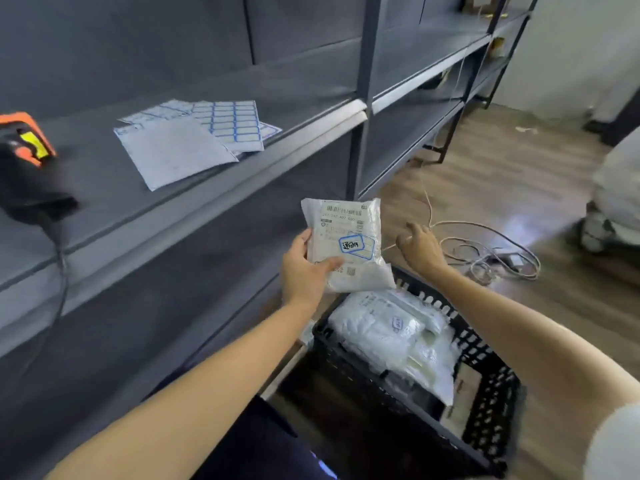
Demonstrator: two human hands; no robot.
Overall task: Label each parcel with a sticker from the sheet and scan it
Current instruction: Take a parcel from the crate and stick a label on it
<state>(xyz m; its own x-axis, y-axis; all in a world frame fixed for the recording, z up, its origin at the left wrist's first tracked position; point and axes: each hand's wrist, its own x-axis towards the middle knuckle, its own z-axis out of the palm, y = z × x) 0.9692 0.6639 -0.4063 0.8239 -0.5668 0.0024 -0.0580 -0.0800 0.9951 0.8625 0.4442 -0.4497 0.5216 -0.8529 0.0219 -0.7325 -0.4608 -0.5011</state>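
Far to the left of both hands, an orange-and-black barcode scanner [26,161] lay on the grey shelf [104,188], its cable hanging over the shelf edge; further right on the same shelf, up and to the left of the left fingers, the sticker sheets [194,136] lay fanned together, a sheet of blue-bordered labels partly under a blank-looking one. The left hand [306,268] held a white parcel [346,237] upright above the near corner of the crate, thumb curled across the front of the parcel's lower part, the other fingers behind it and mostly hidden; a blue-bordered sticker [353,244] with handwriting sat on the parcel just above and to the right of the thumb, below the printed barcode. Just to the right of the parcel, apart from it, the right hand [420,245] hovered with fingers loosely curled and holding nothing; pale cables [485,251] lay coiled on the wooden floor beyond those fingers. Below both hands, a black perforated crate [485,393] held more white parcels [391,334], one bearing a small blue sticker.
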